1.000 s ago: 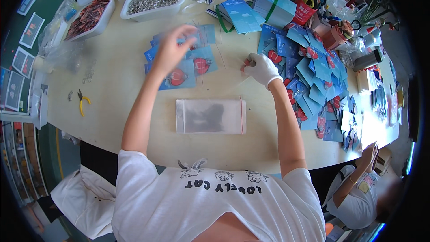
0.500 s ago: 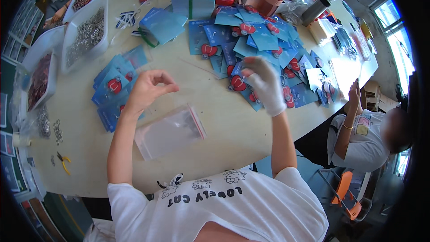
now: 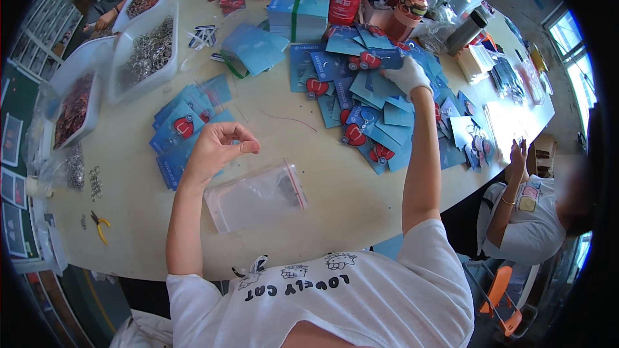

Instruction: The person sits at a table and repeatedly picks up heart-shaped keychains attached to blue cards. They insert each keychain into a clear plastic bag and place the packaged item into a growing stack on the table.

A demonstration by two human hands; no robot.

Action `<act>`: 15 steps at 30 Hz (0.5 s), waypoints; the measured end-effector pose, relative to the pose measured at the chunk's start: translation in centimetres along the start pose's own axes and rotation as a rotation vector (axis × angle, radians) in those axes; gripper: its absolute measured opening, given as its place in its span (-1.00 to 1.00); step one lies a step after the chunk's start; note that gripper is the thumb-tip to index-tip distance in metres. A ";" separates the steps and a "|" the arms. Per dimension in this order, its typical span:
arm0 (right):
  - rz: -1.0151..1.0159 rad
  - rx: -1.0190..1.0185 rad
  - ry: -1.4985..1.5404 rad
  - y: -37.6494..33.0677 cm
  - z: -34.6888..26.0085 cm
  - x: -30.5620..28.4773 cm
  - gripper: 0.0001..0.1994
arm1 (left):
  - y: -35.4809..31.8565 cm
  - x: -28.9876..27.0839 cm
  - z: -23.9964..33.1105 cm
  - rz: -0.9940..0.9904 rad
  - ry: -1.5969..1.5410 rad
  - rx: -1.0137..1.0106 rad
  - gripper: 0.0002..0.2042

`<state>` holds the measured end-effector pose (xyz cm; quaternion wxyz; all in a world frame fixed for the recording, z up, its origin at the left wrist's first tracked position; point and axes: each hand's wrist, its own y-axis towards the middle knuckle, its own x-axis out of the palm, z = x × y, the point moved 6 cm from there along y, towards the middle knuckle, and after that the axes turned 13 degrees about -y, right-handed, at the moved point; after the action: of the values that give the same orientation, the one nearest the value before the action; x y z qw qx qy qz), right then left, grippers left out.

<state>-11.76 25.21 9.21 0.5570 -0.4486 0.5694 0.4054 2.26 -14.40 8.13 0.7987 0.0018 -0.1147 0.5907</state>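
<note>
My left hand (image 3: 224, 145) is bare and hovers beside a loose stack of blue cards (image 3: 177, 122), some with red heart-like charms on them. Its fingers curl in toward the thumb, and nothing shows between them. Below it lies a clear zip bag (image 3: 255, 200) with a red seal strip. My right hand (image 3: 409, 78), in a white glove, is over a large heap of blue cards with red charms (image 3: 371, 113). The thumb and fingers look apart there, and I see nothing held.
White tubs of metal rings (image 3: 149, 51) and reddish parts (image 3: 76, 106) stand at left. Yellow-handled pliers (image 3: 100, 227) lie near the left edge. A banded card stack (image 3: 296, 18), a red cup (image 3: 343, 3) and a dark flask (image 3: 465, 32) stand behind. Other people sit at both sides.
My right hand has moved up and to the right, farther over the heap of cards. My left hand stays near the loose stack, fingers still curled. The whole view has shifted slightly.
</note>
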 end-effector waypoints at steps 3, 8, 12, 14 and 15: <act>0.087 -0.123 0.574 0.4 2.7 2.0 -0.51 | -0.1 -0.3 0.1 -0.014 -0.023 0.001 -0.92; 0.193 -0.331 1.235 -3.9 2.2 0.6 -0.65 | 1.5 1.0 1.4 -0.145 -0.053 0.077 -0.90; 0.072 -0.474 1.455 -5.7 0.3 -0.1 -0.68 | 2.6 2.9 4.2 -0.204 -0.072 0.209 -0.85; -0.069 -0.468 1.567 -6.8 -1.5 -0.6 -0.69 | 3.5 3.7 5.4 -0.229 -0.120 0.268 -0.86; -0.151 -0.446 1.593 -7.5 -2.5 -0.6 -0.69 | 4.2 4.2 5.9 -0.230 -0.145 0.295 -0.87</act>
<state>-5.22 20.84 10.26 -0.0894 -0.7383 0.6678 0.0313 -1.59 -10.00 14.14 0.8416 0.1746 -0.0832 0.5043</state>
